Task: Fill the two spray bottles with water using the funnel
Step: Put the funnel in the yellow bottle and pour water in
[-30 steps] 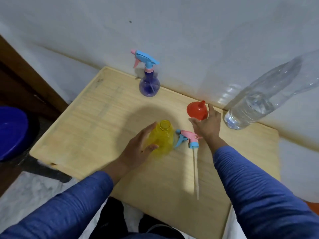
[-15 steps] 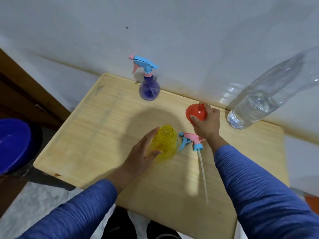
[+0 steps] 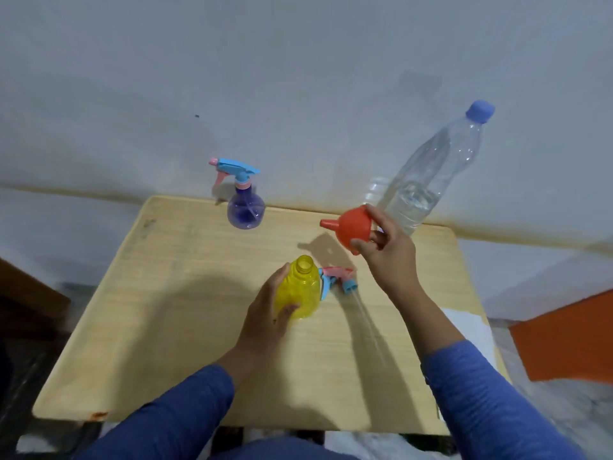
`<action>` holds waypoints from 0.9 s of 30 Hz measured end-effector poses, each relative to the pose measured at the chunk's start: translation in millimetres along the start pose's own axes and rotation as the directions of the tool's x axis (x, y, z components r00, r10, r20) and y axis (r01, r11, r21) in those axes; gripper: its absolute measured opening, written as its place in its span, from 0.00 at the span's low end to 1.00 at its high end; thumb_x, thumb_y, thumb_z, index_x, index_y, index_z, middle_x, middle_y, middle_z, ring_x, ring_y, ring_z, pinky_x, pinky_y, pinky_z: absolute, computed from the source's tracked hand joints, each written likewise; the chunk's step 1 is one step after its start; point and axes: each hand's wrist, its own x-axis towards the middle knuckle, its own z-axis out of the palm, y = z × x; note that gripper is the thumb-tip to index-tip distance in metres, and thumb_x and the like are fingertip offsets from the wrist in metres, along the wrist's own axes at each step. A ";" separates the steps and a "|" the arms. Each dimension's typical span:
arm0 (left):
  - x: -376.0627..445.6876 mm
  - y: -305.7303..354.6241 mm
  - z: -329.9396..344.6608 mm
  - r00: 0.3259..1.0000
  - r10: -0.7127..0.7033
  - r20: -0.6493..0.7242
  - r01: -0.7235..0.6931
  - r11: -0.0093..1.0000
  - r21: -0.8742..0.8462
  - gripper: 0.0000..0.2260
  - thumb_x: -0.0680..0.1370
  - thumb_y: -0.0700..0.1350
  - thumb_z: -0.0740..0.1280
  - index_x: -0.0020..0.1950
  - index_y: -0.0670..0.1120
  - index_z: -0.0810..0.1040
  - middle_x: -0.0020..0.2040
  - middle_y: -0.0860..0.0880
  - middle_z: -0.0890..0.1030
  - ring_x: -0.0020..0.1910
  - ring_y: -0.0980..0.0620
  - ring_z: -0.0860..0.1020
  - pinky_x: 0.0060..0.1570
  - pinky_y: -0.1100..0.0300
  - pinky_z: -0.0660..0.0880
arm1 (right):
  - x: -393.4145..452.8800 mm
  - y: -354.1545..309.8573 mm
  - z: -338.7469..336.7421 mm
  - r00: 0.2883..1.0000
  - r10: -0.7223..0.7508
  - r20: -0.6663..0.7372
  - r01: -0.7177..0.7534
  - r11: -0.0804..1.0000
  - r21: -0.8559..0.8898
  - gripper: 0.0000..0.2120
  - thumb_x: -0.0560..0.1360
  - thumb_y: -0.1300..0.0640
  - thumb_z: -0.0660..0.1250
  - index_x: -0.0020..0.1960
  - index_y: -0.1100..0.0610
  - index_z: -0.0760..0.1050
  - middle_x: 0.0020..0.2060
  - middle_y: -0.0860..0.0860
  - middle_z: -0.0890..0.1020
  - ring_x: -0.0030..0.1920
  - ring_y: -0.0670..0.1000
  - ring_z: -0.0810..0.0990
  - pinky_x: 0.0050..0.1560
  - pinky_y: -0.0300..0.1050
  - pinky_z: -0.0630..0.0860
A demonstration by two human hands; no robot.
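A yellow spray bottle (image 3: 300, 290) stands uncapped at the middle of the wooden table (image 3: 172, 293). My left hand (image 3: 265, 313) grips its side. Its pink and blue spray head (image 3: 336, 278) with a long tube lies on the table just right of it. My right hand (image 3: 386, 250) holds a red funnel (image 3: 353, 229) in the air above the table, tilted with its spout pointing left. A purple spray bottle (image 3: 245, 207) with its head screwed on stands at the far edge by the wall.
A tall clear water bottle (image 3: 428, 180) with a blue cap stands at the far right against the white wall, partly filled. An orange object (image 3: 570, 336) is on the floor to the right. White paper (image 3: 471, 330) lies past the table's right edge.
My right hand has lifted the red funnel off the table and turned its spout to the left. The left hand has stayed on the yellow bottle. The camera view has tilted upward.
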 end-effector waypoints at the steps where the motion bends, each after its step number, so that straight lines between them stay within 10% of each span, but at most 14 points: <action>1: 0.6 -0.5 -0.6 1.000 0.011 0.004 -0.011 1.000 0.002 0.27 0.74 0.59 0.61 0.71 0.61 0.58 0.69 0.62 0.63 0.66 0.63 0.65 0.62 0.73 0.63 | -6.4 -7.1 -0.8 1.000 -0.024 0.008 0.024 1.000 0.016 0.28 0.69 0.69 0.71 0.67 0.54 0.71 0.57 0.46 0.76 0.46 0.36 0.79 0.50 0.26 0.74; 6: 3.4 -1.4 -0.7 0.999 -0.031 0.022 0.031 0.999 -0.011 0.28 0.72 0.49 0.65 0.69 0.60 0.58 0.68 0.59 0.65 0.67 0.59 0.65 0.67 0.56 0.66 | -28.0 -26.5 1.6 0.981 -0.189 0.039 0.191 0.981 -0.042 0.27 0.69 0.68 0.72 0.63 0.47 0.72 0.54 0.43 0.79 0.46 0.29 0.77 0.52 0.26 0.72; 22: 2.8 4.2 -10.0 0.998 -0.004 0.065 0.005 1.000 -0.009 0.31 0.74 0.42 0.69 0.70 0.60 0.57 0.67 0.61 0.64 0.66 0.64 0.63 0.60 0.80 0.58 | -37.6 -34.8 -4.8 0.887 -0.386 0.255 0.456 0.821 -0.344 0.31 0.69 0.69 0.71 0.69 0.52 0.68 0.50 0.40 0.77 0.44 0.25 0.73 0.48 0.19 0.67; 27: 2.8 4.7 -9.5 0.997 -0.020 0.071 0.020 1.000 0.002 0.31 0.74 0.43 0.69 0.70 0.61 0.57 0.67 0.61 0.65 0.66 0.62 0.64 0.62 0.73 0.60 | -34.1 -37.5 -2.2 0.870 -0.370 0.326 0.459 0.849 -0.261 0.23 0.74 0.60 0.69 0.67 0.48 0.71 0.55 0.47 0.82 0.52 0.40 0.80 0.51 0.29 0.73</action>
